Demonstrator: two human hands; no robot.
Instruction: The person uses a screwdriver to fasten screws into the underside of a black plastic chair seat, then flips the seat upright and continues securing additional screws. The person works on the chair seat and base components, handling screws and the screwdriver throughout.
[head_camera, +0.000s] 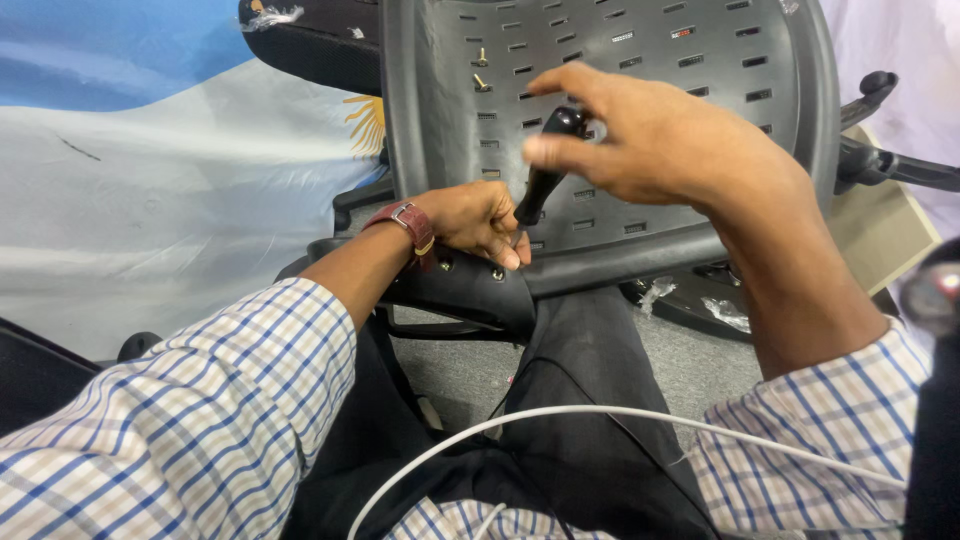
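A black plastic chair back (690, 70) with many slots lies across my lap. My left hand (475, 220), with a red-strapped watch on its wrist, is closed low against a black bracket (470, 290) at the chair part's lower edge; what it pinches is hidden. My right hand (650, 135) holds the black handle of a screwdriver (545, 170) between thumb and fingers. The tool slants down toward my left hand. Two brass screws (481, 70) stick out of the chair back near its top left.
A light blue and white cloth with a yellow sun emblem (150, 160) hangs at left. Black chair base legs with a caster (880, 150) lie at right on grey carpet. A white cable (560, 415) crosses my lap.
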